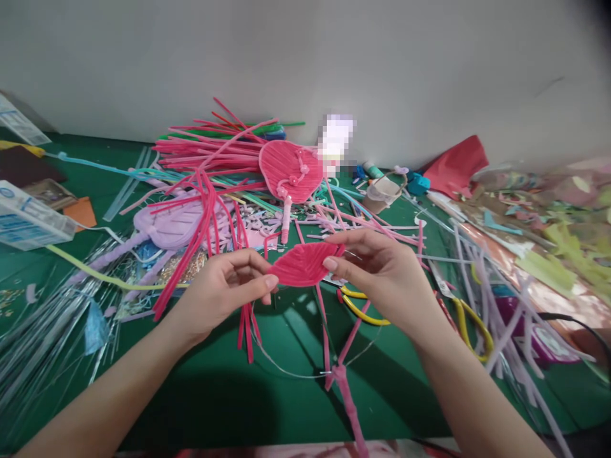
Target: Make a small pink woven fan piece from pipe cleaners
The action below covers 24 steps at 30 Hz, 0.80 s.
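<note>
A deep-pink panel of pipe cleaners (305,263) laid side by side is stretched between my two hands above the table. My left hand (233,283) pinches its left end between thumb and fingers. At the right end, my right hand (382,270) grips it with thumb on top. Beneath lies a round wire fan frame (286,374) with a pink-wrapped handle (351,407) pointing towards me; my hands and the panel hide part of the hoop. Beyond my hands, a pink fan (292,172) with small flower shapes rests against the piled pipe cleaners.
Yellow-handled pliers (365,308) and yellow-handled scissors (472,327) lie to the right. A lilac fan (167,219), loose pink pipe cleaners (191,248) and silvery strips (52,343) spread on the left. A phone (337,137) leans at the wall. Paper scraps (548,254) cover the far right.
</note>
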Tool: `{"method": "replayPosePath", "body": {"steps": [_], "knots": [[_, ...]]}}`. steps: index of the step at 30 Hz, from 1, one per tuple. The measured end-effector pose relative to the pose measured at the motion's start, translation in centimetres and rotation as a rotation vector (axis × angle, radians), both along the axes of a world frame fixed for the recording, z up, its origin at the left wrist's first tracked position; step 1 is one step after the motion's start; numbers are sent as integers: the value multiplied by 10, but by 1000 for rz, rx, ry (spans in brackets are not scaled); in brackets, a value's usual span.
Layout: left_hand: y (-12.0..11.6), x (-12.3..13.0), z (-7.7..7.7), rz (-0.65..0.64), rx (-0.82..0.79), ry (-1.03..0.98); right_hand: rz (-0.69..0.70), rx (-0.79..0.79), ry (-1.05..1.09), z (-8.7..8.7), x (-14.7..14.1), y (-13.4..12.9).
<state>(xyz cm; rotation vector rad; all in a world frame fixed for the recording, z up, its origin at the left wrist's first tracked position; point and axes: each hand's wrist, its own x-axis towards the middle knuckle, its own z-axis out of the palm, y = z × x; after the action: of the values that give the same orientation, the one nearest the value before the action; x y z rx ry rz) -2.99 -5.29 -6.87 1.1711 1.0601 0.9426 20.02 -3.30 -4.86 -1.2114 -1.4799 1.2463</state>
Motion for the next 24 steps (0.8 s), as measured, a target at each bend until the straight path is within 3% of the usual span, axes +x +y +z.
{"method": "replayPosePath", "body": {"steps": [11, 24], "knots": [[0, -2, -3, 74, -19, 91, -10, -19, 3, -5, 3, -2], [-3, 2, -2, 126, 77, 237, 11, -54, -3, -5, -3, -4]]}}
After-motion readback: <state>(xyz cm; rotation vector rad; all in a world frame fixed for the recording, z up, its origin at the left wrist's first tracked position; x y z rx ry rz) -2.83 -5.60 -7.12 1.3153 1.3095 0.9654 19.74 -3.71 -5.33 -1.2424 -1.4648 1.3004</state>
